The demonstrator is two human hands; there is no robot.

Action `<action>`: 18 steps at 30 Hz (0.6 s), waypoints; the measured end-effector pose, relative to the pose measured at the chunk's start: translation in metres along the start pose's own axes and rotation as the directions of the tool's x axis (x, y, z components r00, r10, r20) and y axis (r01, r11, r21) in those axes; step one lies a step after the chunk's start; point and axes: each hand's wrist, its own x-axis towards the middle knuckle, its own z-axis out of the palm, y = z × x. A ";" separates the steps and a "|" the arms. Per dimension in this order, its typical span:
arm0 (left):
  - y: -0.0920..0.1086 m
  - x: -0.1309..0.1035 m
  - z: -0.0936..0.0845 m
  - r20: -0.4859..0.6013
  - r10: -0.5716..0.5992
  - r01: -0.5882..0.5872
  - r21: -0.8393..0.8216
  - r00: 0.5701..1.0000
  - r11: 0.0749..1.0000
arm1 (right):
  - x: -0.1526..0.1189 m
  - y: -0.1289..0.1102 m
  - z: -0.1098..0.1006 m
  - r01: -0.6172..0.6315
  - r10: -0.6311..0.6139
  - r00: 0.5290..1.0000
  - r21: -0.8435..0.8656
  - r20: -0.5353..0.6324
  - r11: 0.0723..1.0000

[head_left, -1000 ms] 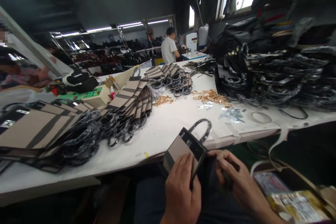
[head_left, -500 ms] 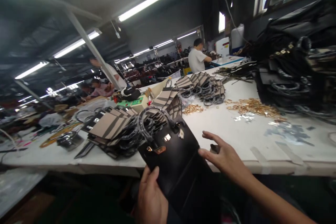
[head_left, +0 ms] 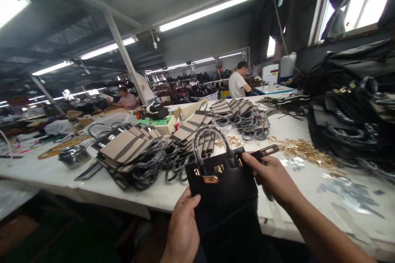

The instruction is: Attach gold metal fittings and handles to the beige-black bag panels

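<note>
A black handbag panel (head_left: 226, 191) is held up in front of me. Its arched handle (head_left: 212, 129) is wrapped in clear plastic. Gold fittings sit below the handle, with a gold-tipped strap end (head_left: 210, 179) lying across the left part. My left hand (head_left: 183, 224) grips the panel's left edge, thumb on the front. At the upper right corner, my right hand (head_left: 268, 172) is closed on a short black strap whose gold plate (head_left: 270, 149) points outward right. Its thumb touches the panel beside the right fitting; the remaining fingers are partly hidden.
Stacked bag panels (head_left: 123, 148) with wrapped handles cover the table's left and middle. Gold fittings (head_left: 305, 150) and thin silvery pieces (head_left: 352, 193) lie at right. A dark heap (head_left: 339, 107) rises beyond them. A metal tin (head_left: 74, 156) stands left. A co-worker (head_left: 237, 82) is behind.
My right hand has moved from the panel's right side up to its upper corner, and the gold-tipped strap now shows there. The panel is more upright; the view has shifted.
</note>
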 end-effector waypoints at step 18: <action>-0.013 0.037 0.007 0.201 -0.196 0.184 0.076 0.960 0.980 | 0.023 0.024 -0.021 -0.162 0.159 0.987 0.140 0.037 0.977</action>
